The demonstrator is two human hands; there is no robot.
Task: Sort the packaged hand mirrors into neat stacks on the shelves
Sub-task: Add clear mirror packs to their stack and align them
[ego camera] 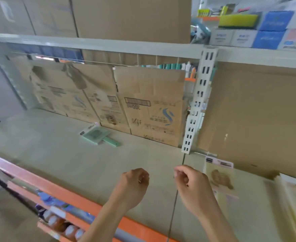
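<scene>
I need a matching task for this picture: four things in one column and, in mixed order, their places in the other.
1 green packaged mirror
2 yellow block
3 white slotted upright
4 bottles

a on the top shelf, right
b below the orange shelf edge
c lying flat near the cardboard
d standing where two shelf boards meet

Pairs: 1-c, 2-a, 3-d, 4-b

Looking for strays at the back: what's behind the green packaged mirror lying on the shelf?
Flattened cardboard boxes stand directly behind the green packaged mirror, along the back of the shelf. What lies behind the cardboard is covered; only a few bottles show above it.
</scene>
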